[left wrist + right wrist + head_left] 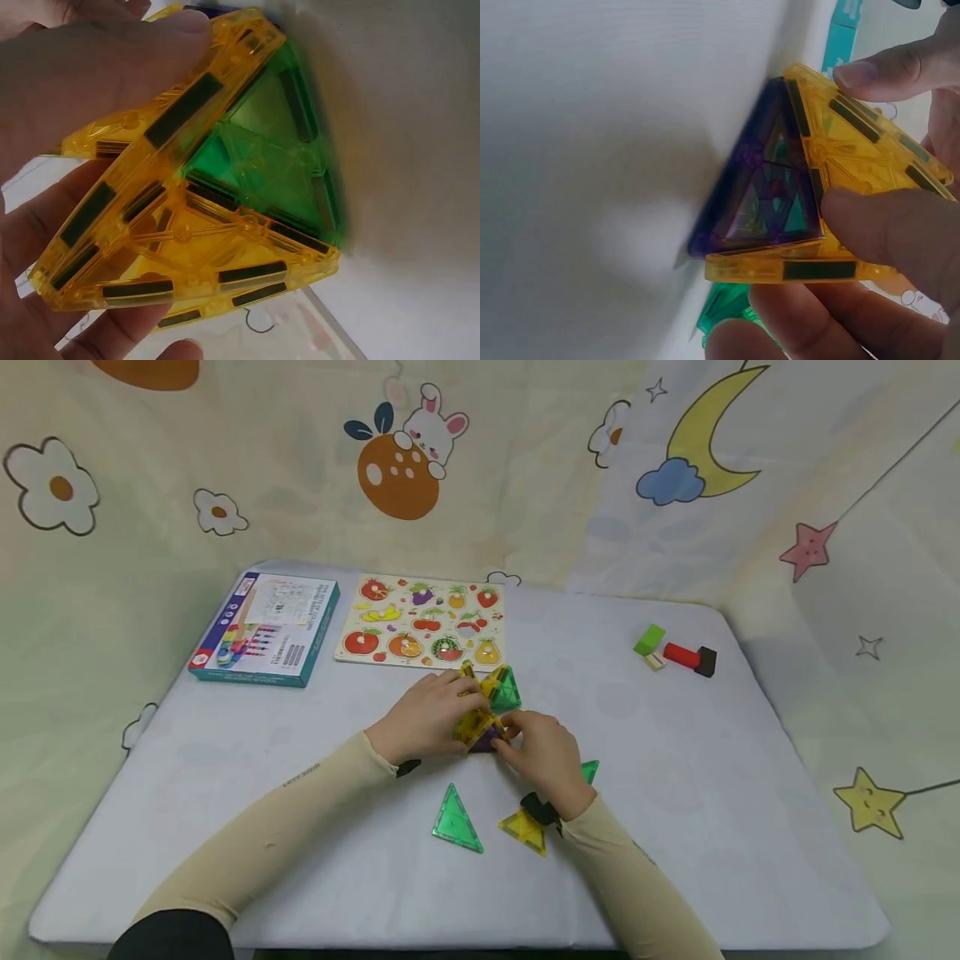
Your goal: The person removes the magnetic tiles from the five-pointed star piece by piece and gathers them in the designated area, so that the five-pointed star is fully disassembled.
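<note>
nearest us on the counter (675, 827) lie a loose green triangle (455, 821) and a yellow triangle (524, 832), with open room to either side. mid-counter, our left hand (424, 717) and right hand (543, 758) each have a grip clenched on the tile cluster (486, 710). the wrist views alone show its purple face (761, 195). farther off lie the fruit puzzle (422, 620) and box (266, 627).
</note>
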Tool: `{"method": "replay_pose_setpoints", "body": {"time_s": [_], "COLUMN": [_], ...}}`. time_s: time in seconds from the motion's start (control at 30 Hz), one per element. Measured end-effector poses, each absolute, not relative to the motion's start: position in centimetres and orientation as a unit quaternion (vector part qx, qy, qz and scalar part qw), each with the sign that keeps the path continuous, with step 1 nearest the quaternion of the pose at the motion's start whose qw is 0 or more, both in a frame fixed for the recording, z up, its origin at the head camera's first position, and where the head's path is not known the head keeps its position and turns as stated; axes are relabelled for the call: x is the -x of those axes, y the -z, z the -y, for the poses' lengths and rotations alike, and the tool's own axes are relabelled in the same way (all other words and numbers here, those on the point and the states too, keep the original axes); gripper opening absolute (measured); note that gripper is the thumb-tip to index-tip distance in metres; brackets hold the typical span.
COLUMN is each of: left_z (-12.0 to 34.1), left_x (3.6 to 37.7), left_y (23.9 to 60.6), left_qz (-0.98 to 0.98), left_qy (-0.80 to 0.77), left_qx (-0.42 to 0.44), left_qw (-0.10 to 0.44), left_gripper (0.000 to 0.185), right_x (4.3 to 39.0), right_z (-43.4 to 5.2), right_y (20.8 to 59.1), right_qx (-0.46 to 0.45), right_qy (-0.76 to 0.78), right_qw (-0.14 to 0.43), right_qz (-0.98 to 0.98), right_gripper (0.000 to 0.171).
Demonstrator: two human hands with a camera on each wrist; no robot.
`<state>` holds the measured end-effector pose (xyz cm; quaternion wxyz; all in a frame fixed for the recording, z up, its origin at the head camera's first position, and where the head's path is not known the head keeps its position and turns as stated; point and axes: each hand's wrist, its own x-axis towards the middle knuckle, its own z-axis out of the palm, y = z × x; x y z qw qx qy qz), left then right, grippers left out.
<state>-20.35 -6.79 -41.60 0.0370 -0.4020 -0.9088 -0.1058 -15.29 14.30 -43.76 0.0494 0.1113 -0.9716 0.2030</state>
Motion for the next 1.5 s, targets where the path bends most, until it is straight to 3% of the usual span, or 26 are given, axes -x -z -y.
{"method": "replay_pose_setpoints", "body": {"time_s": [0.6,0.97,1.23,1.5], "left_z": [7.1,7.2,7.2,7.3], "left_x": [20.4,20.4,20.6,20.5], "left_y": [42.4,42.4,42.7,42.6], "left_qz": [0.914,0.915,0.911,0.91], "left_qy": [0.131,0.138,0.147,0.155], "left_qx": [0.38,0.377,0.384,0.383], "left_qw": [0.052,0.037,0.033,0.03], "left_gripper": [0.057,0.055,0.055,0.054], "right_x": [15.3,16.0,18.4,19.6], "right_z": [-15.0,-19.4,-25.3,-27.7], "right_y": [44.3,44.0,43.6,43.1], "right_qx": [-0.116,-0.064,-0.047,0.035], "right_qy": [-0.217,-0.313,-0.275,-0.208], "right_qw": [0.094,-0.004,-0.108,-0.137], "right_qz": [0.965,0.948,0.954,0.968], "right_gripper": [0.008,0.014,0.024,0.036]}}
